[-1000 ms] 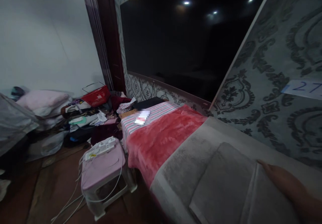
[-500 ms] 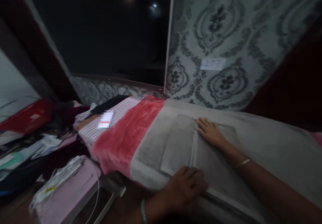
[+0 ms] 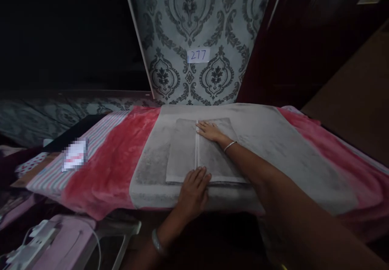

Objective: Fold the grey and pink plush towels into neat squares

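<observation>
Head view: pressing grey rectangular soft cloth (image 3: 182, 152) atop light-grey plush blanket (image 3: 264, 134), seemingly side-folded to pale middle seam (image 3: 197, 150), not yet folded crosswise, with right hand (image 3: 209, 132) far, left hand (image 3: 194, 192) near, fingers laid slightly apart, unclamped.

Both hands lie palm down, knuckles upward. The right hand (image 3: 209, 130) reaches farther from the body, its fingers (image 3: 203, 127) extended, a little spread and pointing leftward. Its bare forearm (image 3: 261, 169) comes in from the lower right corner on a long diagonal, the wrist (image 3: 224, 140) nearly in line with it. The left hand (image 3: 195, 191) is nearer the body, its fingers gently bent and pointing forward, slightly to the right. The left forearm (image 3: 173, 227) rises from the bottom edge, dim at its lower end. The hands are apart, and the arms do not cross.
</observation>
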`<state>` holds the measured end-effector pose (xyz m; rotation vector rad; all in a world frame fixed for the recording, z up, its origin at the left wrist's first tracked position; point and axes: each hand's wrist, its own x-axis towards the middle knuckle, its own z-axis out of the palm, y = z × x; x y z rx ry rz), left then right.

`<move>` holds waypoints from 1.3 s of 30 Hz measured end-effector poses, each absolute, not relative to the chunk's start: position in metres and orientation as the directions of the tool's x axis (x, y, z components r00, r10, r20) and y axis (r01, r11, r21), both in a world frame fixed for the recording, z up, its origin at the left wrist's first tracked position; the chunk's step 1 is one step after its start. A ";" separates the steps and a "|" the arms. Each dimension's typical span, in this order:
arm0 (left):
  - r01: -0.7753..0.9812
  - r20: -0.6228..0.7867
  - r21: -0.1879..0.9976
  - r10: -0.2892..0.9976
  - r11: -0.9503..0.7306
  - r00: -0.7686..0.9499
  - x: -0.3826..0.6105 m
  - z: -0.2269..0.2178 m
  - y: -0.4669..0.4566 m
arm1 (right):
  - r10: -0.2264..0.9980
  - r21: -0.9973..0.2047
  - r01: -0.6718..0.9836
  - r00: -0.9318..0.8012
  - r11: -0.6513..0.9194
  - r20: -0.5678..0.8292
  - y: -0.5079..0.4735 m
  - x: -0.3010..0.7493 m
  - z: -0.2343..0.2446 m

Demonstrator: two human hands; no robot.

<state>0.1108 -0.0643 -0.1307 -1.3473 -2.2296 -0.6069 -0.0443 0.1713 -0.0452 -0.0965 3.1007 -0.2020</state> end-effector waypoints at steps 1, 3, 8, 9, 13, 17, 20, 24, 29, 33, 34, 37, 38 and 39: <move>0.903 0.589 0.130 0.701 0.409 -0.402 0.109 -0.128 -0.065 | -0.049 -0.140 -0.043 -0.998 0.989 -0.040 0.169 -0.037 -0.042; 0.918 0.592 0.128 0.713 0.376 -0.375 0.106 -0.121 -0.068 | -0.028 -0.152 -0.018 -0.998 0.988 -0.061 0.164 -0.014 -0.038; 0.931 0.649 0.147 0.678 0.334 -0.345 0.098 -0.112 -0.068 | -0.061 -0.156 -0.053 -0.997 0.986 -0.044 0.158 0.076 -0.055; 0.934 0.664 0.148 0.666 0.326 -0.338 0.097 -0.113 -0.067 | -0.061 -0.153 -0.056 -0.998 0.987 -0.025 0.156 0.094 -0.063; 0.935 0.705 0.157 0.627 0.318 -0.331 0.095 -0.119 -0.065 | -0.015 -0.144 -0.031 -0.994 0.989 0.109 0.146 0.142 -0.088; 0.934 0.663 0.174 0.663 0.313 -0.346 0.092 -0.118 -0.066 | -0.002 -0.178 -0.041 -0.977 0.983 0.213 0.136 0.161 -0.097; 0.950 0.635 0.179 0.707 0.257 -0.311 0.087 -0.111 -0.074 | -0.047 -0.234 -0.120 -0.955 0.965 0.294 0.147 0.176 -0.100; 0.943 0.637 0.234 0.695 0.238 -0.333 0.071 -0.101 -0.100 | 0.126 -0.369 -0.078 -0.858 0.926 0.497 0.192 0.201 -0.106; 0.732 0.557 0.424 0.484 0.533 -0.675 0.041 -0.102 -0.142 | 0.418 -0.558 0.073 -0.744 0.827 0.522 0.237 0.220 -0.127; 0.624 0.448 0.519 0.436 0.584 -0.781 0.028 -0.110 -0.159 | 0.361 -0.525 0.031 -0.760 0.850 0.540 0.232 0.221 -0.142; 0.639 0.446 0.508 0.458 0.578 -0.769 0.027 -0.110 -0.160 | 0.337 -0.511 0.013 -0.766 0.860 0.548 0.229 0.220 -0.143; 0.736 0.449 0.409 0.583 0.540 -0.677 0.023 -0.107 -0.163 | 0.276 -0.468 -0.027 -0.777 0.883 0.565 0.226 0.218 -0.143; 0.771 0.437 0.367 0.636 0.520 -0.636 0.022 -0.104 -0.164 | 0.252 -0.448 -0.037 -0.784 0.893 0.567 0.227 0.218 -0.142; 0.802 0.415 0.330 0.687 0.498 -0.597 0.021 -0.102 -0.166 | 0.226 -0.424 -0.045 -0.793 0.904 0.565 0.228 0.217 -0.141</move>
